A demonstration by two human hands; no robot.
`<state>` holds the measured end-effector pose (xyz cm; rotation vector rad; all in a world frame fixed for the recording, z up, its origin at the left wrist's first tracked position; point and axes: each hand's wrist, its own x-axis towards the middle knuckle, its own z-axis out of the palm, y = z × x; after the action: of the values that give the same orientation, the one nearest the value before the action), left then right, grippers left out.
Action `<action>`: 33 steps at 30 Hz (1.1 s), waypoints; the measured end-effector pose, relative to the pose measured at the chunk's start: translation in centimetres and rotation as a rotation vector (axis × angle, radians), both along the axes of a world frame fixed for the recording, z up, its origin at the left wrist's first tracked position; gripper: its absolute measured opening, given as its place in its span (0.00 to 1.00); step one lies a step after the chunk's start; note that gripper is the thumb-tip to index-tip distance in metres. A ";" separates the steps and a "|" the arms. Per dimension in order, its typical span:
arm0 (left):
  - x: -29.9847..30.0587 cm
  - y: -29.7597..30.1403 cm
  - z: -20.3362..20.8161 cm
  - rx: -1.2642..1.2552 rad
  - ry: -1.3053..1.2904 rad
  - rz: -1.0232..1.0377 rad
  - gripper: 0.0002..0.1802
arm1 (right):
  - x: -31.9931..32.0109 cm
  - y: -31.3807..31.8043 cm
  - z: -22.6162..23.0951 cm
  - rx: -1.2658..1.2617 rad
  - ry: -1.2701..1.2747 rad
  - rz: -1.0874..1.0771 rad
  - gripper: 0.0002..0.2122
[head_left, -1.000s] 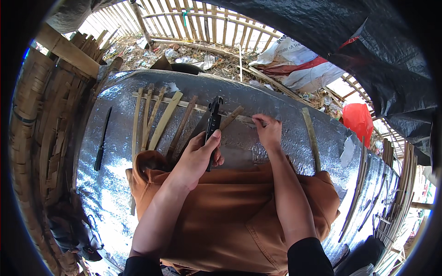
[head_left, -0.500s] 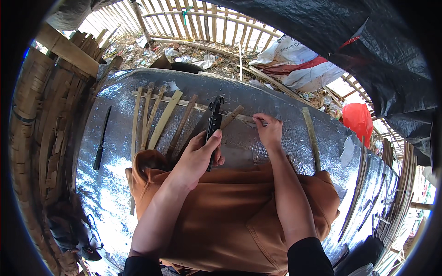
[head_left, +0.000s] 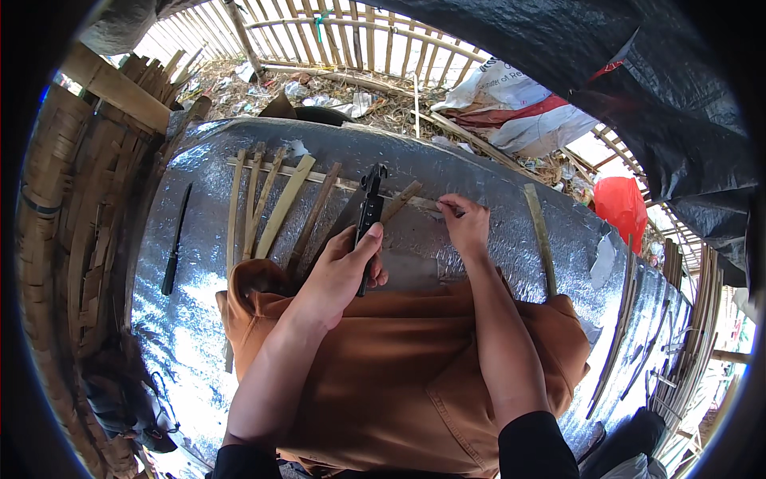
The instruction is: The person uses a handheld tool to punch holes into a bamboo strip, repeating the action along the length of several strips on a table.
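Observation:
My left hand [head_left: 349,263] is wrapped round a long black hand tool [head_left: 370,199] with a notched head, held upright over the table; its exact kind is not clear. To its right, my right hand [head_left: 467,223] is closed in a pinch, thumb against forefinger, at the right end of a thin crosswise bamboo strip [head_left: 319,177]. What lies between those fingertips is too small to make out. A short bamboo piece [head_left: 401,201] slants behind the tool. Below my forearms a brown garment [head_left: 383,359] is spread over the near side.
Several bamboo strips [head_left: 286,206] lie fanned out at the left on the silver-sheeted table [head_left: 479,180]. Another strip [head_left: 539,239] rests at right. A black-handled knife [head_left: 177,239] lies far left. Woven bamboo [head_left: 84,199] stands along the left; a red bag [head_left: 620,209] hangs at right.
Almost nothing differs. Both hands keep their places and their grips; the view has only shifted very slightly.

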<state>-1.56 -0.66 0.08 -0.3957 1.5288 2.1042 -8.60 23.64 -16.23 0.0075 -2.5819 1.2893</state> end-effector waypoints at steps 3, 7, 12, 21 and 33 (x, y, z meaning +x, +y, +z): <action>0.0 0.0 0.1 -0.004 0.002 -0.004 0.17 | 0.0 -0.1 0.1 -0.008 -0.018 -0.008 0.05; 0.0 0.0 0.2 -0.005 0.001 -0.009 0.17 | 0.0 0.0 0.0 -0.013 -0.009 -0.007 0.05; 0.0 -0.1 0.0 0.009 0.006 -0.010 0.18 | -0.1 0.0 0.0 0.007 -0.015 -0.003 0.05; 0.0 0.0 0.2 -0.022 -0.010 -0.011 0.18 | -0.2 0.0 -0.1 -0.013 -0.027 -0.013 0.04; -0.1 0.4 -1.1 -0.027 -0.004 -0.023 0.18 | -0.1 0.0 -0.6 0.002 -0.021 -0.012 0.05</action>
<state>-1.63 -0.27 -1.04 -0.3898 1.5537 2.0657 -8.66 23.66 -16.79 -0.0207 -2.5967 1.2889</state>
